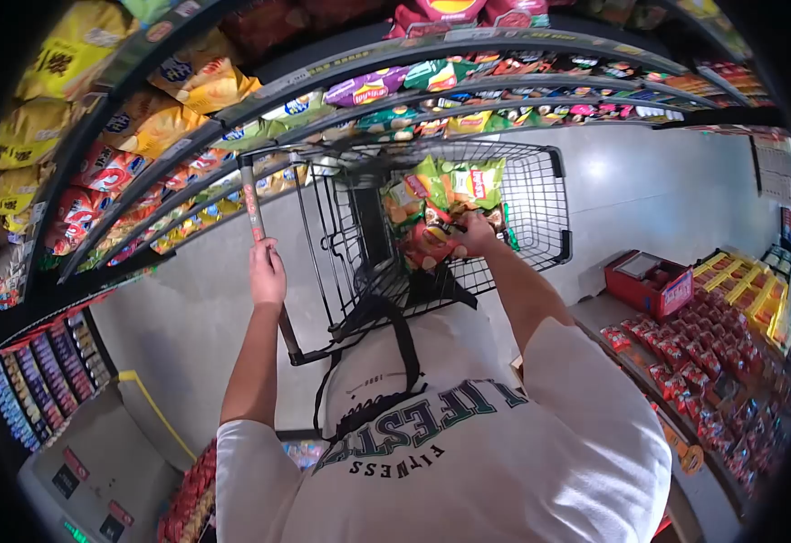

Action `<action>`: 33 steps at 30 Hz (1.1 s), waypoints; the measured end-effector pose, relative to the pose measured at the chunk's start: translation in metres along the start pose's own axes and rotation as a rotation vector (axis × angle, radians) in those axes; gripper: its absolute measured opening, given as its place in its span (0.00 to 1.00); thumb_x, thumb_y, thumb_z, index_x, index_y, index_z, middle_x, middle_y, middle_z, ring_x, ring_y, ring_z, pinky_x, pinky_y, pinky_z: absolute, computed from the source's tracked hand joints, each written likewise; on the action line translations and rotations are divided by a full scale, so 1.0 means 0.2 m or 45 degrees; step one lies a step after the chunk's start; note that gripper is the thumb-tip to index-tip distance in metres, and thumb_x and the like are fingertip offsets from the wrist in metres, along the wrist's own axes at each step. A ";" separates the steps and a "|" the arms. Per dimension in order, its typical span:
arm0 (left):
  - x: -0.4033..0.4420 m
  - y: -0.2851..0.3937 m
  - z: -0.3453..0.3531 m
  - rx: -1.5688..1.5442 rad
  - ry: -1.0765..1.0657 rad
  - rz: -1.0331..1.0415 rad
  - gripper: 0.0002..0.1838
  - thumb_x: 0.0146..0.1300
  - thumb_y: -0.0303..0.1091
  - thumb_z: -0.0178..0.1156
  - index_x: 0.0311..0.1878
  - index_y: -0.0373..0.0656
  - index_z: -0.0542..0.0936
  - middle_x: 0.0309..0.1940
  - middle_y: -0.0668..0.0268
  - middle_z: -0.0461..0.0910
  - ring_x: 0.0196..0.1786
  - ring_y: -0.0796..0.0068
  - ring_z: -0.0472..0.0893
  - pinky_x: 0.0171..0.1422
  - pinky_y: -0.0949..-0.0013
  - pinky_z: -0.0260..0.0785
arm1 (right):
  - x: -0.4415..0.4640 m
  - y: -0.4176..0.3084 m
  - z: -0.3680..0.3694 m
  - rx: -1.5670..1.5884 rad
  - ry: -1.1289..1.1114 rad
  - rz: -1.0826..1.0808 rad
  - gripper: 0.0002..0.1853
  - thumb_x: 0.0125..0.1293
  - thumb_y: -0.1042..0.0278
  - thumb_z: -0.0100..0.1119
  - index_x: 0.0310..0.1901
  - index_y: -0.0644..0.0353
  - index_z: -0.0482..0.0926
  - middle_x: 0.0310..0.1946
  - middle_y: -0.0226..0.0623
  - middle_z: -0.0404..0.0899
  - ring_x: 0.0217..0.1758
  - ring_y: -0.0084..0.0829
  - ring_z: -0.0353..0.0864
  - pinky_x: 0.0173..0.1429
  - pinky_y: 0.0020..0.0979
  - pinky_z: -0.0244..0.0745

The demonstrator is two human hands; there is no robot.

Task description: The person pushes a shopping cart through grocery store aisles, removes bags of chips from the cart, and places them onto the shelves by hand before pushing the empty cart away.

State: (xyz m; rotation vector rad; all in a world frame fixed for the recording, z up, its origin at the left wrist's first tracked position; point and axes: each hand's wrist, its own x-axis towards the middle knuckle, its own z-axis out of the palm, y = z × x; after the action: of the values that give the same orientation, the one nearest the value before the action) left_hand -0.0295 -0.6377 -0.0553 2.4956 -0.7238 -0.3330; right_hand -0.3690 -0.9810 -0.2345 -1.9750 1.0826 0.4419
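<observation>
White shirt (504,471) close up, both hands at a shopping cart

Nearest my camera, the white shirt with its dark green and black lettering is filling the lower part of my view, a black strap (404,344) running down its front. Just past it, I am looking down on a black wire cart (564,185) standing on the grey floor (178,317).

On my left, the left hand (267,271) is curling round the cart's handle (251,204), fingers mostly closed on the bar. The right hand (477,233) is reaching over the cart's near side, its fingers bent in and gripping the edge of a red bag (430,242). That red bag is lying inside the cart, nearest the wearer; two green snack bags (481,185) are resting beyond it, touching each other.

Past the cart, I am seeing long shelves (309,77) holding rows of coloured snack bags. Over on the right, a desk (602,319) is carrying many small red packets (685,348), a red box (647,282) and yellow packs (744,285).
</observation>
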 end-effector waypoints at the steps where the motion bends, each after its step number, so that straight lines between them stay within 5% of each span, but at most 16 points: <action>1: 0.00 0.03 -0.01 0.022 0.000 -0.005 0.09 0.73 0.27 0.51 0.54 0.46 0.74 0.47 0.54 0.77 0.49 0.50 0.79 0.55 0.54 0.72 | 0.04 -0.01 0.02 -0.046 -0.065 -0.020 0.41 0.53 0.45 0.75 0.63 0.62 0.73 0.61 0.51 0.77 0.67 0.48 0.74 0.70 0.42 0.70; 4: -0.02 0.07 -0.02 0.070 -0.006 -0.026 0.09 0.73 0.27 0.51 0.53 0.46 0.75 0.46 0.54 0.77 0.49 0.50 0.79 0.55 0.54 0.72 | 0.13 -0.04 0.08 -0.197 -0.304 0.214 0.46 0.50 0.41 0.75 0.66 0.61 0.70 0.63 0.52 0.75 0.70 0.48 0.72 0.69 0.44 0.71; 8: 0.04 0.05 -0.02 0.089 0.010 0.019 0.10 0.72 0.27 0.51 0.53 0.46 0.75 0.45 0.54 0.77 0.49 0.49 0.79 0.55 0.53 0.72 | 0.07 -0.14 0.15 -0.474 -0.155 0.257 0.50 0.46 0.30 0.74 0.65 0.58 0.72 0.69 0.53 0.69 0.75 0.50 0.66 0.74 0.49 0.64; 14: 0.04 -0.01 0.01 0.054 -0.018 0.025 0.09 0.73 0.26 0.52 0.53 0.44 0.75 0.44 0.54 0.76 0.49 0.53 0.79 0.57 0.58 0.72 | -0.03 -0.30 0.20 -0.537 -0.144 0.173 0.34 0.55 0.45 0.73 0.60 0.54 0.79 0.63 0.50 0.72 0.73 0.51 0.67 0.78 0.49 0.58; 18: 0.04 0.01 0.00 -0.021 -0.003 0.085 0.11 0.71 0.27 0.55 0.55 0.44 0.75 0.50 0.53 0.74 0.53 0.53 0.77 0.60 0.58 0.70 | -0.13 -0.33 0.16 -0.236 0.127 -0.015 0.29 0.53 0.51 0.76 0.53 0.56 0.80 0.53 0.50 0.80 0.62 0.53 0.76 0.66 0.49 0.71; 20: 0.04 0.05 -0.02 -0.080 -0.073 -0.031 0.17 0.68 0.27 0.58 0.59 0.44 0.73 0.59 0.52 0.68 0.61 0.51 0.72 0.67 0.56 0.66 | -0.20 -0.42 -0.01 -0.091 0.033 -0.003 0.26 0.54 0.54 0.75 0.52 0.57 0.79 0.49 0.50 0.82 0.57 0.52 0.80 0.61 0.48 0.74; 23: 0.03 0.11 -0.03 -0.014 0.334 0.223 0.20 0.65 0.28 0.62 0.60 0.42 0.73 0.63 0.48 0.65 0.65 0.46 0.69 0.70 0.51 0.62 | -0.34 -0.54 -0.25 -0.079 0.090 -0.052 0.22 0.56 0.62 0.73 0.51 0.58 0.79 0.43 0.50 0.85 0.50 0.49 0.85 0.54 0.46 0.79; 25: 0.04 0.11 -0.03 -0.138 0.179 0.311 0.31 0.58 0.33 0.71 0.64 0.40 0.70 0.65 0.48 0.64 0.69 0.46 0.65 0.74 0.49 0.57 | -0.45 -0.63 -0.46 0.016 0.106 -0.189 0.21 0.58 0.60 0.71 0.50 0.58 0.80 0.39 0.48 0.86 0.47 0.49 0.86 0.52 0.47 0.79; 27: 0.03 0.27 -0.04 -0.271 0.063 0.547 0.38 0.54 0.36 0.75 0.66 0.38 0.68 0.66 0.48 0.64 0.69 0.46 0.65 0.75 0.50 0.57 | -0.61 -0.81 -0.71 0.212 0.053 -0.298 0.14 0.58 0.65 0.72 0.43 0.61 0.83 0.30 0.41 0.85 0.36 0.37 0.87 0.45 0.36 0.79; 29: 0.08 0.53 -0.10 -0.314 -0.265 0.683 0.51 0.44 0.35 0.82 0.69 0.35 0.63 0.68 0.50 0.62 0.72 0.49 0.63 0.79 0.54 0.55 | -0.71 -0.94 -0.89 0.452 -0.116 -0.320 0.14 0.59 0.69 0.72 0.45 0.62 0.82 0.31 0.34 0.85 0.35 0.26 0.83 0.45 0.30 0.77; 33: 0.20 1.00 -0.24 -0.471 -0.618 0.736 0.62 0.42 0.36 0.84 0.77 0.36 0.54 0.74 0.49 0.59 0.77 0.53 0.62 0.80 0.57 0.56 | -0.84 -1.24 -1.20 0.568 -0.178 -0.657 0.12 0.61 0.75 0.70 0.46 0.65 0.81 0.36 0.27 0.83 0.42 0.15 0.76 0.49 0.26 0.74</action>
State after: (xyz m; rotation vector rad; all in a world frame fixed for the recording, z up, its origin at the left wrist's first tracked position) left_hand -0.0648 -0.7861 0.0890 1.7685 -1.3857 -0.7801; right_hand -0.2807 -1.0105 0.1375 -1.7040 0.4952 0.0478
